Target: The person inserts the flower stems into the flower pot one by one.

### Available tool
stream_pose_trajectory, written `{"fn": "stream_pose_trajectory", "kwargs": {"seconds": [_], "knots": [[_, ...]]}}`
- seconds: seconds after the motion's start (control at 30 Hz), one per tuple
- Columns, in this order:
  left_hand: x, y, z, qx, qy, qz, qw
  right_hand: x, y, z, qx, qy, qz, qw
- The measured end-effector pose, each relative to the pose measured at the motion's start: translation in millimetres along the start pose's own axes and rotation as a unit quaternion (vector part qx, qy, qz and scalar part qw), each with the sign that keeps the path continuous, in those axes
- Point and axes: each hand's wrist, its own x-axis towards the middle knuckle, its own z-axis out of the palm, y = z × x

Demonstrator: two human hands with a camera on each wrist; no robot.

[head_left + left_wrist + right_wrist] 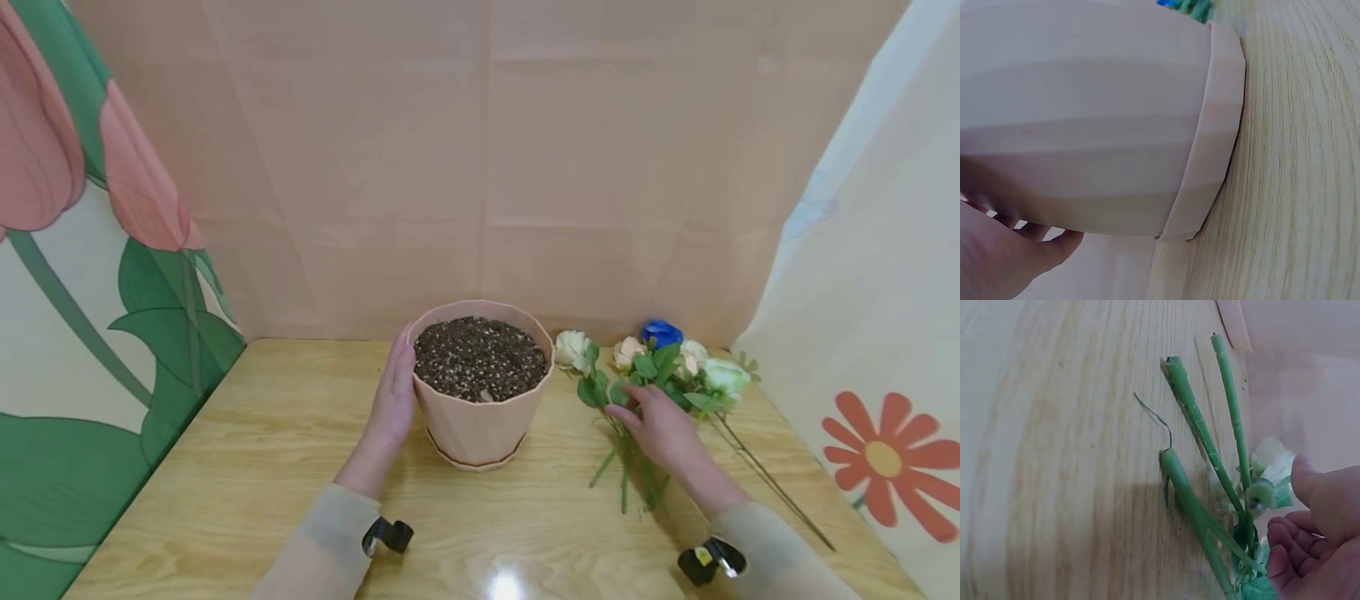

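A faceted pink flowerpot (480,429) filled with dark, white-flecked soil (480,358) stands on its saucer (1213,125). My left hand (393,387) rests along the pot's left side, its fingers up near the rim. My right hand (663,429) is over the pile of flowers, thumb apart from the loosely bent fingers, right at the green stems (1194,419) and leaves. A white rose (573,350) lies nearest the pot; beyond the hand are a blue rose (662,333), a pale pink rose (628,352) and a greenish-white rose (726,377).
Both hands work over a wooden table (247,467). One long thin stem (780,487) reaches toward the table's front right. Behind the table hangs a plain pinkish cloth (480,167), with flower-printed panels (885,458) at both sides.
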Motion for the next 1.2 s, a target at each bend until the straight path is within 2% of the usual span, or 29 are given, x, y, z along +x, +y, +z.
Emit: {"fn": "stream_pose_trajectory", "kwargs": {"seconds": [0.27,0.47,0.8,1.2], "knots": [[-0.9,0.1,-2.1,-0.004,0.000,0.007,1.0000,5.7,4,8,0.023,-0.005,-0.009,0.9997],[-2.0,-0.6,-2.1,-0.011,-0.002,0.008,0.9999,9.7,6,13,0.017,-0.004,-0.011,0.9998],[-0.3,-1.6,-2.2,-0.014,-0.003,0.015,0.9998,16.8,3,13,0.006,-0.035,0.021,0.9991],[2.6,-3.4,0.1,-0.030,-0.009,0.020,0.9993,18.9,5,15,-0.006,-0.038,0.035,0.9986]]}}
